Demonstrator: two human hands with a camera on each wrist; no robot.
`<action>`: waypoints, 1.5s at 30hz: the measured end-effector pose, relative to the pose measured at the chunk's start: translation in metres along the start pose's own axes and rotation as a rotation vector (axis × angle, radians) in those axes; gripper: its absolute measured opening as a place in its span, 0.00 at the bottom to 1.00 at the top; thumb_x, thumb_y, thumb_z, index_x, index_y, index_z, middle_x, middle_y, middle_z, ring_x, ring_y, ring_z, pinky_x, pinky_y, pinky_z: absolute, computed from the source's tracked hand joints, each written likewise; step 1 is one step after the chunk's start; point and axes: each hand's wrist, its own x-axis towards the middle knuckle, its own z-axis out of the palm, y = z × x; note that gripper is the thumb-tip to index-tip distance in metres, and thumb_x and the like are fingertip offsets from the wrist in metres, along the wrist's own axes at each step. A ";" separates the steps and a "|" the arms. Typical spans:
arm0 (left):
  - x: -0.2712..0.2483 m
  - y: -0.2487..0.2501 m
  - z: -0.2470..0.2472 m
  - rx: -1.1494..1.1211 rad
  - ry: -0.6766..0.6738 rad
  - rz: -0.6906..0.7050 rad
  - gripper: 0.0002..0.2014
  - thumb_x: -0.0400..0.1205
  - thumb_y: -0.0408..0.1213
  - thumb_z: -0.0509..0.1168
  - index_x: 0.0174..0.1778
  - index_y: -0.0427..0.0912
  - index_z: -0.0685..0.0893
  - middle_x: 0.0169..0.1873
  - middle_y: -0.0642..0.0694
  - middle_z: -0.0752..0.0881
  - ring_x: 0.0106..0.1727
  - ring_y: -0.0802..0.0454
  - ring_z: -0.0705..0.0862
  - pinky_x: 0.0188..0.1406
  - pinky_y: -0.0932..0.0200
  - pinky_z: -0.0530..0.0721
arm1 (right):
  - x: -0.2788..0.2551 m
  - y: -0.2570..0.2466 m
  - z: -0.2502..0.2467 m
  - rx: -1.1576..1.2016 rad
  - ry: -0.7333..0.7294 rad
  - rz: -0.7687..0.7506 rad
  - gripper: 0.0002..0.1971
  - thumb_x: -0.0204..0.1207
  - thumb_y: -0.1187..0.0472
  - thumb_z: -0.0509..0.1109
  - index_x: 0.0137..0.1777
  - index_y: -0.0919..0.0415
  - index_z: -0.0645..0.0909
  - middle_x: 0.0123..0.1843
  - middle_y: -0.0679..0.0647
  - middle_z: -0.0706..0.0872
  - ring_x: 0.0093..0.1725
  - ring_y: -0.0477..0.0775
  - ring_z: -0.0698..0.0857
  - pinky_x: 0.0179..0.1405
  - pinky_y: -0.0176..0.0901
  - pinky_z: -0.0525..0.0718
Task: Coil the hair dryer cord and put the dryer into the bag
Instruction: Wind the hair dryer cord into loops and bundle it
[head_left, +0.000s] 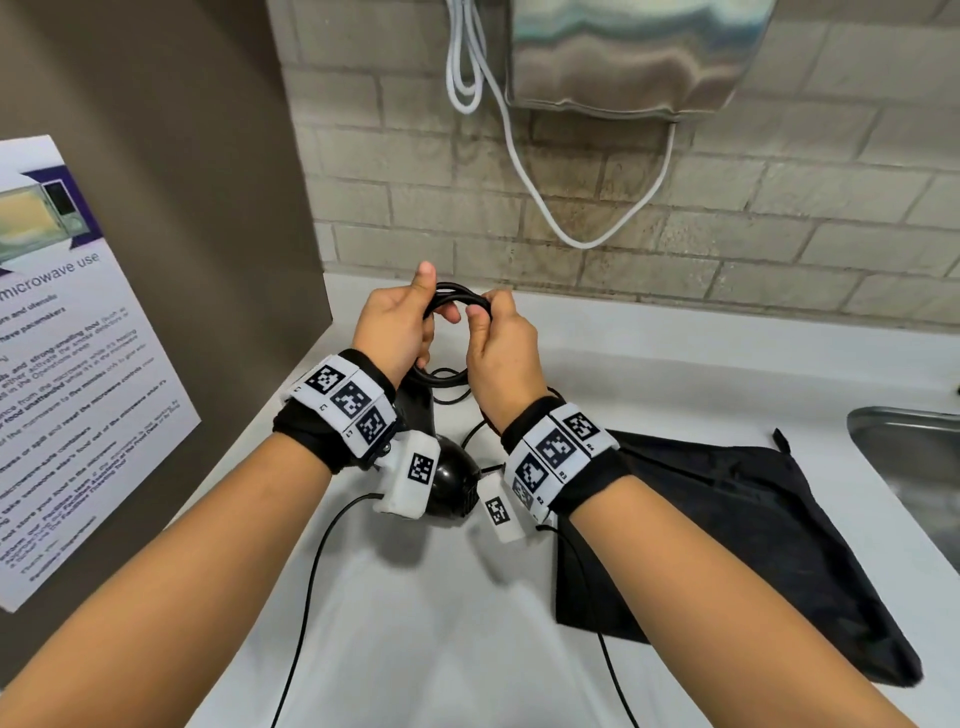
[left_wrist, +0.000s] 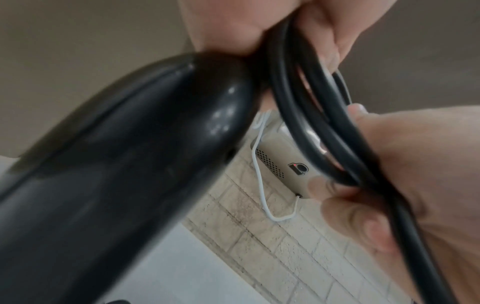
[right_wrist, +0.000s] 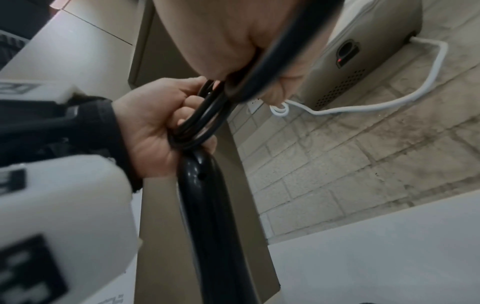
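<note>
In the head view both hands are raised over the white counter, holding a small coil of black cord between them. My left hand grips the coil's left side, thumb up. My right hand pinches the right side. The black hair dryer sits below my wrists, its handle rising to the left hand. The left wrist view shows the cord loops running from the handle end into the right hand. A flat black bag lies on the counter to the right.
A steel sink is at the far right. A metal wall unit with a drooping white cable hangs on the brick wall. A brown panel with a microwave notice stands at the left. More black cord trails on the counter.
</note>
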 end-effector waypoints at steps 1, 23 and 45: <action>0.000 -0.001 0.001 0.001 0.004 0.010 0.27 0.85 0.53 0.51 0.27 0.41 0.81 0.10 0.56 0.63 0.13 0.59 0.60 0.15 0.66 0.64 | 0.000 0.001 0.000 -0.001 0.006 -0.004 0.07 0.84 0.61 0.55 0.46 0.62 0.69 0.26 0.46 0.70 0.24 0.42 0.70 0.22 0.27 0.69; 0.002 -0.007 0.001 0.052 0.006 0.057 0.24 0.87 0.46 0.54 0.24 0.42 0.73 0.10 0.56 0.65 0.12 0.60 0.60 0.13 0.68 0.61 | -0.007 0.043 -0.075 0.010 -0.100 0.211 0.10 0.82 0.66 0.56 0.53 0.55 0.78 0.46 0.48 0.80 0.42 0.44 0.78 0.41 0.29 0.76; -0.002 -0.003 0.000 0.049 0.029 0.026 0.26 0.87 0.53 0.47 0.26 0.43 0.73 0.11 0.57 0.65 0.13 0.60 0.61 0.14 0.69 0.64 | -0.053 0.111 -0.042 -0.445 -0.624 0.456 0.11 0.80 0.68 0.58 0.48 0.64 0.82 0.46 0.57 0.82 0.46 0.55 0.80 0.43 0.31 0.75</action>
